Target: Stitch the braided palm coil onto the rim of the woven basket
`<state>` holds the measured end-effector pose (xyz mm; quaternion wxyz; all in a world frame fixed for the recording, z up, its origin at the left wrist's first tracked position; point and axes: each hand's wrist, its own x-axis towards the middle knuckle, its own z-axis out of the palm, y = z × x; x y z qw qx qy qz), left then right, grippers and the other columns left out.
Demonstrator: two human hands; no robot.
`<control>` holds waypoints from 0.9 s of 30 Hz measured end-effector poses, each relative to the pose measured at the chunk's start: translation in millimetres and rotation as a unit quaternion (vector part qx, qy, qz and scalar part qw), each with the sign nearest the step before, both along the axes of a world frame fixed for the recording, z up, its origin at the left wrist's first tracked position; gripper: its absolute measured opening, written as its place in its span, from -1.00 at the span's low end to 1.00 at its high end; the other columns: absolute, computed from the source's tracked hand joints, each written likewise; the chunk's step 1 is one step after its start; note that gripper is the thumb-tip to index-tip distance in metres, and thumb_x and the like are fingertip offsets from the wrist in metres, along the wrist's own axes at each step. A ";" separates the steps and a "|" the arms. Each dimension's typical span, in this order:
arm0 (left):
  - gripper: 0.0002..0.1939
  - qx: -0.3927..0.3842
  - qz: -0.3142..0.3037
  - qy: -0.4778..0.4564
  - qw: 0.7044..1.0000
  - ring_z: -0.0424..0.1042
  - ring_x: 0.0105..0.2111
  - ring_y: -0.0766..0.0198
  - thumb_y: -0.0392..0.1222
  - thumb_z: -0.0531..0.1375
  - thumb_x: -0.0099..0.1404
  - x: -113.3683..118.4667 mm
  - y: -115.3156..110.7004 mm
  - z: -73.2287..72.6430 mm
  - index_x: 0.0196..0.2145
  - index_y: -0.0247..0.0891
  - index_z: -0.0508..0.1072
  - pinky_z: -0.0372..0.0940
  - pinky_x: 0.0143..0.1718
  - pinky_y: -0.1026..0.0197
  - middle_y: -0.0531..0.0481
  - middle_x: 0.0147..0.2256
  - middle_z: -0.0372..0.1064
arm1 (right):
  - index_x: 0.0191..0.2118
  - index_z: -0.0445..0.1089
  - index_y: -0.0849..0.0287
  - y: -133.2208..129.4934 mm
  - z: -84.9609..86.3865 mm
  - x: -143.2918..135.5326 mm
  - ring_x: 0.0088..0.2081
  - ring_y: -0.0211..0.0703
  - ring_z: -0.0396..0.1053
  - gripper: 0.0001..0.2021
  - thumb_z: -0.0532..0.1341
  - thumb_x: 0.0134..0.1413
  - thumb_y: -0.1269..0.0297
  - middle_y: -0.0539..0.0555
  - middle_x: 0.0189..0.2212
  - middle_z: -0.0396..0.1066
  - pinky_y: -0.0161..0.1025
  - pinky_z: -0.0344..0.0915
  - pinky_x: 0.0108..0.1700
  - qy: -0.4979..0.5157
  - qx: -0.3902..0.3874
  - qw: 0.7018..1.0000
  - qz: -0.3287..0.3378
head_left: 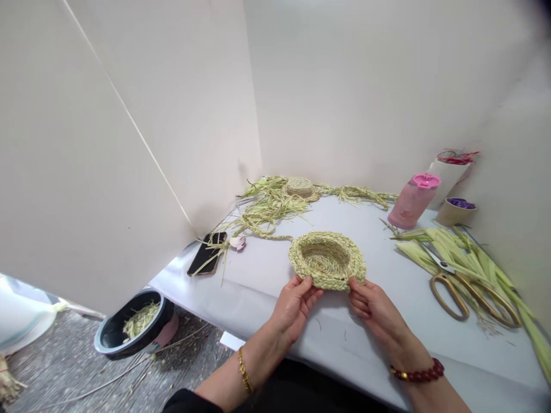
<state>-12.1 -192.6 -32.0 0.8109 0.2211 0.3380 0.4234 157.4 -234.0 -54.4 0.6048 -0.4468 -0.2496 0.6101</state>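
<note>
A small woven straw hat, hollow side up, is held tilted over the near part of the table. My left hand pinches its near rim on the left, thumb on top and fingers underneath. On the right of the same rim, my right hand grips with thumb and bent fingers. From the hat's left side a plaited straw braid runs back to a heap of loose straw strips. Behind it sits a second small straw hat, brim down.
Gold-handled scissors lie on green husk strips at right. A pink bottle and a brown cup stand behind. At left are a black phone and a floor bucket. Pale panels enclose the table.
</note>
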 end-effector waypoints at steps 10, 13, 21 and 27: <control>-0.58 0.090 -0.139 0.170 0.971 0.49 -0.41 0.21 0.10 0.16 0.18 -13.6 16.8 -2.7 -0.32 -0.40 0.43 0.36 -0.40 0.28 -0.20 -0.38 0.49 | -0.54 0.03 0.15 -7.5 3.5 8.5 -0.65 -0.47 -0.33 -0.58 0.31 -0.06 0.08 -0.22 -0.67 -0.24 -0.43 -0.28 -0.67 0.016 -0.030 0.999 -0.012; -0.48 0.133 -0.171 0.236 0.947 0.46 -0.50 0.25 0.19 0.09 0.19 -16.3 24.2 -2.2 -0.43 -0.43 0.44 0.31 -0.46 0.29 -0.20 -0.47 0.47 | -0.54 0.00 0.14 -14.2 5.1 -0.5 -0.65 -0.48 -0.34 -0.57 0.29 -0.04 0.07 -0.21 -0.65 -0.25 -0.43 -0.29 -0.67 0.045 -0.064 0.996 -0.036; -0.70 0.134 -0.065 0.188 0.971 0.30 -0.50 0.41 0.00 0.24 0.13 -22.3 27.8 -5.1 -0.43 -0.33 0.36 0.20 -0.46 0.38 0.05 -0.50 0.32 | -0.50 0.03 0.13 -14.9 8.8 -23.1 -0.65 -0.47 -0.38 -0.61 0.32 -0.06 0.18 -0.23 -0.67 -0.28 -0.44 -0.30 -0.68 0.128 -0.078 0.985 -0.087; -0.74 0.042 -0.057 0.087 0.994 0.26 -0.50 0.46 -0.07 0.26 0.14 -25.5 27.2 -10.5 -0.42 -0.32 0.32 0.18 -0.44 0.41 0.07 -0.50 0.28 | -0.52 0.02 0.14 -11.7 10.6 -16.9 -0.65 -0.47 -0.40 -0.60 0.33 -0.06 0.19 -0.23 -0.67 -0.30 -0.45 -0.27 -0.68 0.151 -0.079 0.982 -0.087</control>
